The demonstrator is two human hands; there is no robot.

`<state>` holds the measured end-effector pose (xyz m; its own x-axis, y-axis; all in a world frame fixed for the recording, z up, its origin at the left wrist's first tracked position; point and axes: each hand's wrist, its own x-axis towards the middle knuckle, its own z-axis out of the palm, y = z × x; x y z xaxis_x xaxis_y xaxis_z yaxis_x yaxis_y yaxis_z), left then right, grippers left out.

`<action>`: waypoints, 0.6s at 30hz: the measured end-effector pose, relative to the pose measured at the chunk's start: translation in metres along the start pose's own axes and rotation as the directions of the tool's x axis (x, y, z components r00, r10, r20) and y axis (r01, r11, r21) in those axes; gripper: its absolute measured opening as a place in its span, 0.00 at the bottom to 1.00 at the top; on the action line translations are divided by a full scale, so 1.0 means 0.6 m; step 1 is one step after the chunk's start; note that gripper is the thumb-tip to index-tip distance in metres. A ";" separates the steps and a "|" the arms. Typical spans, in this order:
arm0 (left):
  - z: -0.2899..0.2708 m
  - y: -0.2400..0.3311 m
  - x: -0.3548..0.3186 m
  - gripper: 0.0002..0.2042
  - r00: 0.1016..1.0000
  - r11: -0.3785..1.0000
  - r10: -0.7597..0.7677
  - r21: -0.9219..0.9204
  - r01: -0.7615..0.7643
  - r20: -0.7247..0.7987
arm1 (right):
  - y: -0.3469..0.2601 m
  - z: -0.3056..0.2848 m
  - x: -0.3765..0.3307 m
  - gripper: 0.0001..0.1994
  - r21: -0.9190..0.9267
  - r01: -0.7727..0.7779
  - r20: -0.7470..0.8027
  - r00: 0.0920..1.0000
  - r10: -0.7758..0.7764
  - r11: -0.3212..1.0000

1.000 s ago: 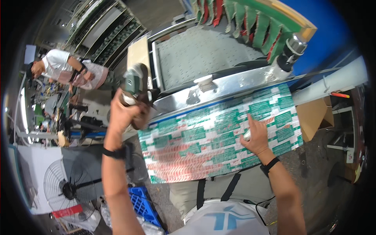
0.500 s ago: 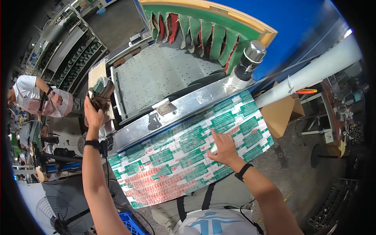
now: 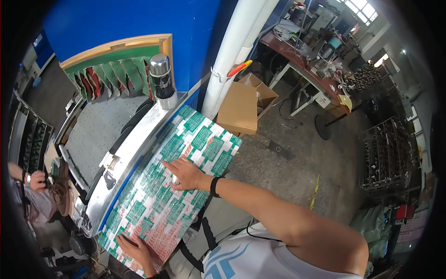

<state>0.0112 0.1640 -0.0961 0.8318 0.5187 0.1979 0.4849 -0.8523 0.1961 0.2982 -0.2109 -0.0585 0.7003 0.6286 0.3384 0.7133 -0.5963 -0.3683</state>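
Observation:
My right hand is over the middle of a board covered in green, white and red printed sheet. Its index finger points out, while the thumb and curled fingers close on a small whitish piece whose kind I cannot tell. My left hand lies on the board's near left end, fingers stretched out, with nothing seen in it. A brown lace-up shoe with a dark green part at its top is at the far left, apart from my hands, beside the machine's metal conveyor.
A metal flask stands on the machine's edge. Green and red flaps hang over the conveyor's opening. Right of it are white pipes, cardboard boxes and a cluttered bench. Another person's hand is near the shoe.
My left hand has let go of the shoe and come down onto the board. The view has swung to the right; my right hand still rests over the board with the whitish piece.

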 end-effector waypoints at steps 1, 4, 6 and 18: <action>0.005 0.009 -0.002 0.31 1.000 1.000 0.002 0.004 -0.002 -0.006 | 0.002 -0.002 -0.004 0.51 0.003 0.002 -0.007 1.000 -0.002 1.000; 0.015 0.040 0.000 0.30 0.991 0.999 -0.044 -0.011 0.043 -0.129 | 0.002 -0.002 -0.008 0.53 -0.045 -0.017 -0.009 1.000 0.016 0.999; 0.020 0.046 -0.002 0.30 0.987 0.996 -0.088 0.014 0.091 -0.133 | -0.002 -0.001 -0.008 0.52 -0.031 -0.026 0.003 1.000 0.026 0.999; 0.026 0.034 -0.003 0.30 0.983 0.992 -0.125 -0.002 0.126 -0.133 | -0.003 0.009 -0.011 0.52 -0.015 -0.021 -0.085 0.996 0.020 1.000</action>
<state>0.0236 0.1443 -0.1074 0.7208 0.6258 0.2981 0.5855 -0.7799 0.2212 0.2918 -0.2112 -0.0650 0.7144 0.5717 0.4035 0.6985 -0.6171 -0.3622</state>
